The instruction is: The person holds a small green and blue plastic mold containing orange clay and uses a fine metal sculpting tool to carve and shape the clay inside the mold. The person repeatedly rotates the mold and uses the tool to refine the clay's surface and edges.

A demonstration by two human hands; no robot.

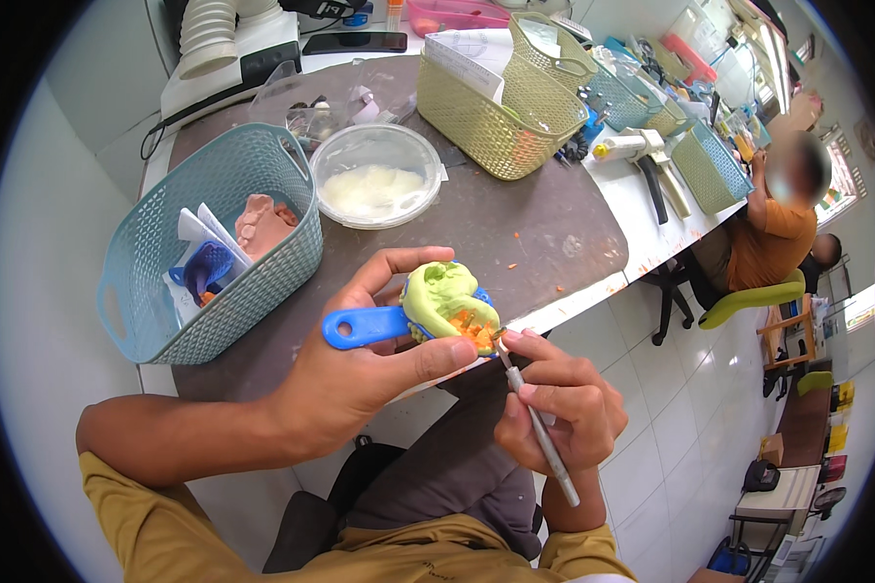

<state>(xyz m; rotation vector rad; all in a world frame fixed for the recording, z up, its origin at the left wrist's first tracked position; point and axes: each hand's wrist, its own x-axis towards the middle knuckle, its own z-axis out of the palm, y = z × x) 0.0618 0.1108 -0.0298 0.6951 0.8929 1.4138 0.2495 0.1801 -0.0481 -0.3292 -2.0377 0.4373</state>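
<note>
My left hand point(360, 340) grips a dental impression tray point(365, 326) with a blue handle, thumb on the near side and fingers behind it. Yellow-green impression material point(439, 291) fills the tray, with orange material point(473, 330) along its right part. In my right hand point(569, 403) is a slim metal craft knife point(542, 432), held like a pen. Its tip meets the right edge of the impression, by the orange material. Exactly what the tip touches is too small to tell. Both hands are above my lap, at the table's near edge.
On the brown table mat point(564, 233), a blue basket point(253, 301) holds a pink dental cast point(262, 228) and another blue tray point(207, 267). Behind are a round tub point(377, 209) of whitish material and a yellow-green basket point(457, 117). A co-worker point(773, 233) sits at the far right.
</note>
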